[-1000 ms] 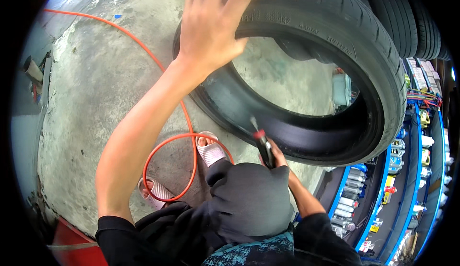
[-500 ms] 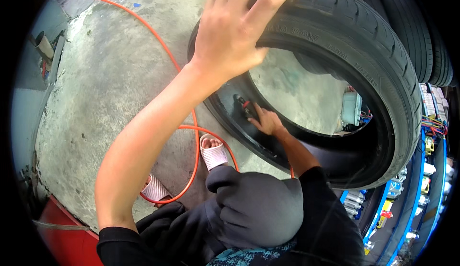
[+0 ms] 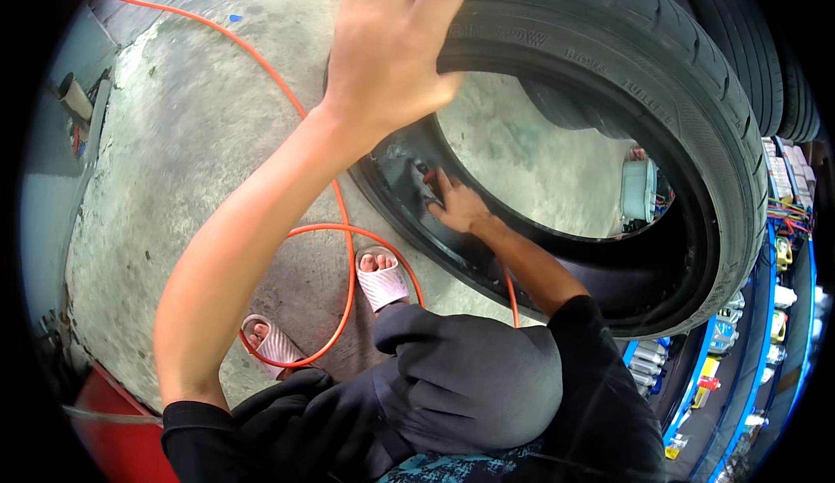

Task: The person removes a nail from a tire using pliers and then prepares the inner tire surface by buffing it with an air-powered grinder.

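Note:
A large black tyre (image 3: 600,57) leans toward me, its opening facing up at a slant. My left hand (image 3: 383,57) braces its upper left edge, fingers stretched across the sidewall and thumb at the inner rim; the fingertips are cut off by the picture's top. Reaching into the opening, my right hand (image 3: 461,206) has its fingers closed round a small black and red hand tool (image 3: 430,177), whose exact kind I cannot make out. The tool's tip meets the tyre's inner lining, next to a pale scuffed patch.
An orange hose (image 3: 348,266) loops over the concrete floor around my slippered feet (image 3: 378,279) and passes by my right forearm. More tyres (image 3: 731,31) stand at the far right. Blue-edged shelves (image 3: 765,309) with bottles line the right side. A pale green-grey machine (image 3: 638,189) shows through the tyre.
The tyre and both hands have shifted slightly left in view. My right hand still holds the tool against the lining, its fingers a little differently set.

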A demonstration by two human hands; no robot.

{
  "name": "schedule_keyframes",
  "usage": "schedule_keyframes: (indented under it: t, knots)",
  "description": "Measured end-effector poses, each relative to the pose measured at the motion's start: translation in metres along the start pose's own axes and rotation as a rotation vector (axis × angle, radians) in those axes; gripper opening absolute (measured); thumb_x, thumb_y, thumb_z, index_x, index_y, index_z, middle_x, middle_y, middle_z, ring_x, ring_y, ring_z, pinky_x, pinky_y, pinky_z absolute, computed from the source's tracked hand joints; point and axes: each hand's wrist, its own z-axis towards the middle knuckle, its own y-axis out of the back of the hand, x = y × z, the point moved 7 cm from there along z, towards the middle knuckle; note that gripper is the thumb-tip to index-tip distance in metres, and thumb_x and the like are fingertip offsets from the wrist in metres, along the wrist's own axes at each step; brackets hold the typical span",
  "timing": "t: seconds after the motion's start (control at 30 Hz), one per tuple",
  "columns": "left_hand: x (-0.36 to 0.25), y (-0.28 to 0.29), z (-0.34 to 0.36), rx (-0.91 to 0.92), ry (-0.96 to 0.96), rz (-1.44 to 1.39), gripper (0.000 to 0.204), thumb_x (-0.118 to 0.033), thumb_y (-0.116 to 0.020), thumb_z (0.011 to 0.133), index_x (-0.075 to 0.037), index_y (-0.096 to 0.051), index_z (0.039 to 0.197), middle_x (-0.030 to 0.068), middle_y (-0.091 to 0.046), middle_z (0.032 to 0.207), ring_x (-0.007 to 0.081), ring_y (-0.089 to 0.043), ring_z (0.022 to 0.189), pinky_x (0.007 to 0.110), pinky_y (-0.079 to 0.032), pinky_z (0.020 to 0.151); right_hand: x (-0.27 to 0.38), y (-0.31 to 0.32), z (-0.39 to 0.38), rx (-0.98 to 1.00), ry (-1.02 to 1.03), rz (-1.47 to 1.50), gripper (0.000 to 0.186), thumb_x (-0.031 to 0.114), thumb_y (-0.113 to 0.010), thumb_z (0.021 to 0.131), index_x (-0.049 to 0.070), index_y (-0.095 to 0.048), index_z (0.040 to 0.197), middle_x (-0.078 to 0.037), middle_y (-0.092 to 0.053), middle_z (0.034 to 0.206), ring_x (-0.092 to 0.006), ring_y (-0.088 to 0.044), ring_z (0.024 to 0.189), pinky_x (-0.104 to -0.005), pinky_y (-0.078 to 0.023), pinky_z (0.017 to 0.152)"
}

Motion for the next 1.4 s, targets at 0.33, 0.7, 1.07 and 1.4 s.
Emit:
schedule_keyframes:
  t: [0.33, 0.7, 1.07, 1.4]
  knots:
    - [0.003, 0.010, -0.005, -0.073, -0.070, -0.034, 0.093, -0.004, -0.078, 0.063, -0.009, -0.045, 0.150, 0.0181, -0.055, 0.133, 0.0395, -0.058, 0.112, 0.049, -0.048, 0.092, 0.073, 0.101, 0.020, -0.252, 0.669, -0.449, 0.084, 0.045, -0.064, 0.094, 0.006, -0.030, 0.160, -0.017, -0.059, 0.113, -0.0347, -0.068, 0.077, -0.0443, -0.056, 0.060]
    - [0.000, 0.015, -0.005, -0.016, -0.033, -0.035, 0.094, -0.002, -0.080, 0.063, -0.011, -0.046, 0.150, 0.0174, -0.055, 0.132, 0.0393, -0.059, 0.112, 0.047, -0.049, 0.094, -0.035, -0.015, -0.046, -0.003, 0.303, -0.190, 0.084, 0.036, -0.069, 0.094, 0.001, -0.028, 0.158, -0.022, -0.057, 0.124, -0.0441, -0.063, 0.104, -0.0516, -0.055, 0.084]
    - [-0.022, -0.003, 0.005, -0.013, -0.111, 0.056, 0.096, -0.004, -0.081, 0.060, -0.014, -0.048, 0.150, 0.0155, -0.057, 0.128, 0.0345, -0.059, 0.101, 0.044, -0.049, 0.083, -0.047, -0.046, -0.050, -0.176, 0.069, -0.084, 0.076, 0.032, -0.067, 0.096, 0.003, -0.032, 0.157, -0.019, -0.057, 0.120, -0.0394, -0.062, 0.110, -0.0501, -0.057, 0.084]
    - [-0.016, -0.027, -0.004, -0.084, -0.205, 0.050, 0.099, -0.005, -0.083, 0.061, -0.014, -0.046, 0.152, 0.0160, -0.056, 0.132, 0.0346, -0.058, 0.099, 0.045, -0.049, 0.084, -0.055, -0.050, -0.043, -0.187, 0.007, -0.012, 0.068, 0.038, -0.060, 0.100, 0.006, -0.038, 0.156, -0.021, -0.063, 0.116, -0.0429, -0.065, 0.100, -0.0521, -0.056, 0.079]
